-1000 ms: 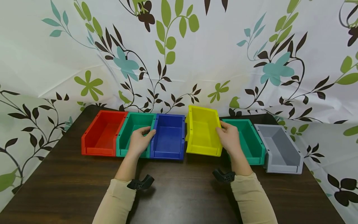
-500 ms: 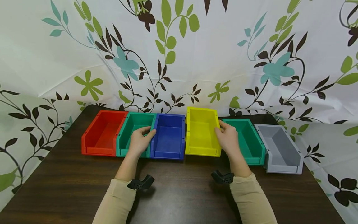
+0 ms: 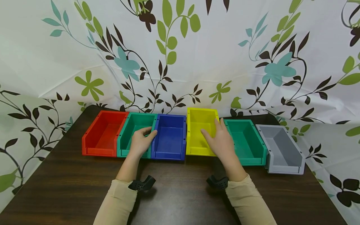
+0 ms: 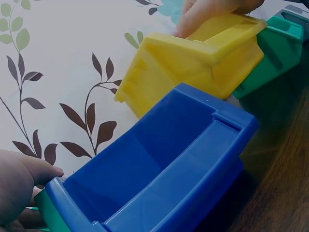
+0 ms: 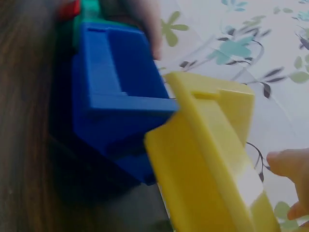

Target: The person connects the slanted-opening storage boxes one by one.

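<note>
My left hand (image 3: 140, 142) reaches into the left green storage bin (image 3: 123, 153) and pinches the side edge of the blue storage bin (image 3: 168, 155), thumb at the blue rim. That thumb shows at the blue corner in the left wrist view. Right beside the blue bin stands the yellow storage bin (image 3: 198, 150), its back edge slightly farther from me. Over the yellow bin's right side hovers my right hand (image 3: 223, 143), fingers extended and thumb spread. In the right wrist view, its thumb and a fingertip (image 5: 282, 162) stand apart from the yellow bin (image 5: 212, 159).
At the left end of the row is a red bin (image 3: 98, 151). A second green bin (image 3: 248, 161) and a grey bin (image 3: 285, 169) stand to the right. The dark wooden table (image 3: 180, 193) ends at a patterned cloth backdrop (image 3: 197, 62).
The yellow bin has shifted slightly left against the blue bin and straightened. My right hand has let go of its right edge and moved left over it. My left hand stays put.
</note>
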